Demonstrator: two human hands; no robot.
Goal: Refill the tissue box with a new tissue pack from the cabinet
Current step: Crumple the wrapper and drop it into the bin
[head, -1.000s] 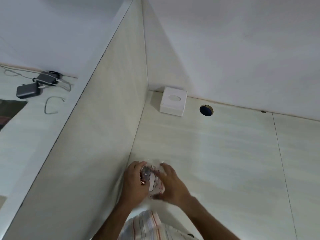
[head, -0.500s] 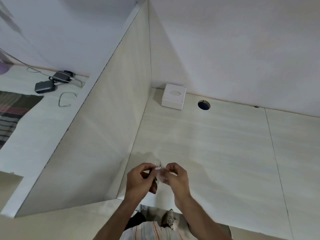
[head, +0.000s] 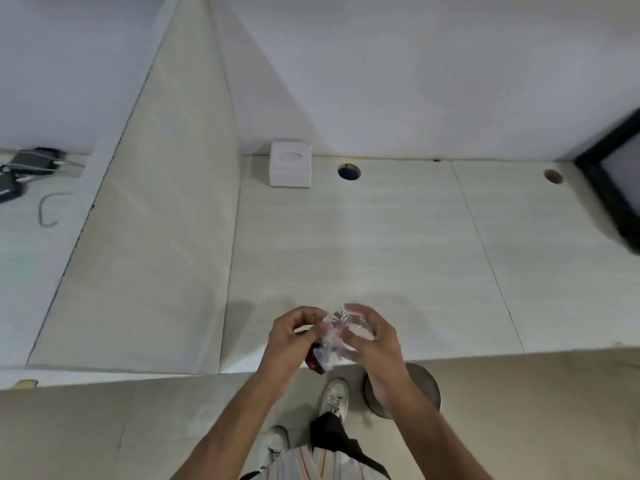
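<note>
Fingers (head: 346,336) of both hands pinch crumpled clear wrapper (head: 332,337).

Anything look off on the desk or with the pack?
Nothing stands out. Tissue box sits upright in the back corner, its opening showing no tissue. Both hands, left hand and right hand, hold the crumpled clear pack over the desk edge.

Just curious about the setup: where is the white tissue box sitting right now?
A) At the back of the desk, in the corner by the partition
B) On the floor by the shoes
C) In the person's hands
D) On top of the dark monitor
A: the white tissue box stands by the back wall beside the partition, far from both hands, which hold a clear plastic pack.
</note>
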